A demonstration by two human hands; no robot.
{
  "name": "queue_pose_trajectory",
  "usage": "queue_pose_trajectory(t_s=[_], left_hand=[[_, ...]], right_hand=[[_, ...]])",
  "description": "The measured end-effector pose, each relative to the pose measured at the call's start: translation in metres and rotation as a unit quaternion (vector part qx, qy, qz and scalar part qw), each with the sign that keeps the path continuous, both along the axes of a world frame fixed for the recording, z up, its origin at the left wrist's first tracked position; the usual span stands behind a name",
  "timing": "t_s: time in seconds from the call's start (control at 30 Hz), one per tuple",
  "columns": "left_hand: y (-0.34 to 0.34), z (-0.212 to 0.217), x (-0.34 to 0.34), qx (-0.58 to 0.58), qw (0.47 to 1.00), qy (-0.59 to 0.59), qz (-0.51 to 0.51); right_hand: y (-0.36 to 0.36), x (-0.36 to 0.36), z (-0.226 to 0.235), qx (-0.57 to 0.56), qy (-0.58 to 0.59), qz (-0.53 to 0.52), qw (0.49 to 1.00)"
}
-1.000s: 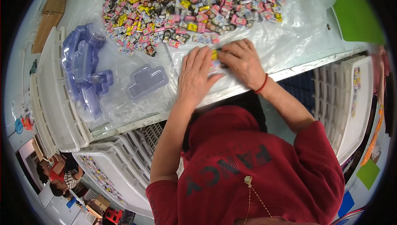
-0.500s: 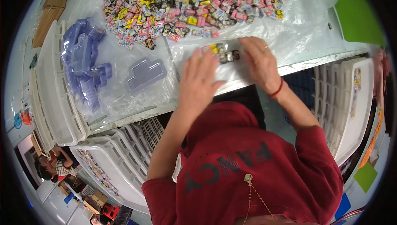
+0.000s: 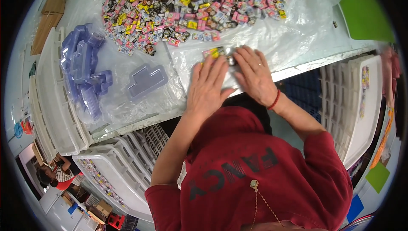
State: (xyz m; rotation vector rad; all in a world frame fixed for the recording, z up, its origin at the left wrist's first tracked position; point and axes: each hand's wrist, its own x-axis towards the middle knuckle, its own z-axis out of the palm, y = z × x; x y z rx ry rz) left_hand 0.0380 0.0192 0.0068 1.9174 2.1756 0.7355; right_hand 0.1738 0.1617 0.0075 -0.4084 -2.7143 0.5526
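Note:
Both my hands lie over a small group of little rectangular packets (image 3: 215, 52) on the plastic-covered table (image 3: 170, 93). My left hand (image 3: 208, 84) rests palm down, its fingers stretched along the near left side of the group. My right hand (image 3: 256, 76) comes in from the right, fingers out flat and their tips over the dark packets, partly hiding them. Neither hand grips anything. Beyond them spreads a big heap of similar small packets (image 3: 191, 8) in pink, yellow, black and white. Left of my hands sits a single clear bluish stepped plastic tray (image 3: 146, 80).
More bluish plastic trays (image 3: 80, 63) are piled at the left. White slatted crates (image 3: 55, 91) stand beside the table, with others (image 3: 348, 99) at the right below its edge. A green sheet (image 3: 365, 12) lies at the far right. Another person (image 3: 59, 173) is at the lower left.
My right hand has moved left and lower, onto the dark packets it was beside. My left hand has shifted slightly and its fingers lie flatter.

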Motion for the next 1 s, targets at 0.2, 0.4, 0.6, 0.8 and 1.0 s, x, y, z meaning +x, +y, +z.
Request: queue_pose_trajectory(t_s=[0.2,0.4,0.6,0.8,1.0], left_hand=[[0.024,-0.004,-0.008,0.022,1.000,0.002,0.008],[0.028,0.011,-0.014,-0.004,0.998,-0.061,0.003],[0.020,-0.030,0.000,0.190,0.977,-0.093,0.031],[0.026,-0.072,0.003,0.077,0.995,-0.004,0.064],[0.037,-0.094,-0.006,0.143,0.967,0.174,0.121]], right_hand=[[0.010,-0.002,0.000,0.076,-0.107,0.020,0.991],[0.008,-0.012,0.003,0.062,-0.110,0.047,0.991],[0.054,0.014,-0.046,-0.008,0.041,-0.020,0.999],[0.133,0.009,-0.074,-0.284,-0.097,-0.013,0.954],[0.119,-0.031,-0.048,-0.521,-0.113,-0.022,0.846]])
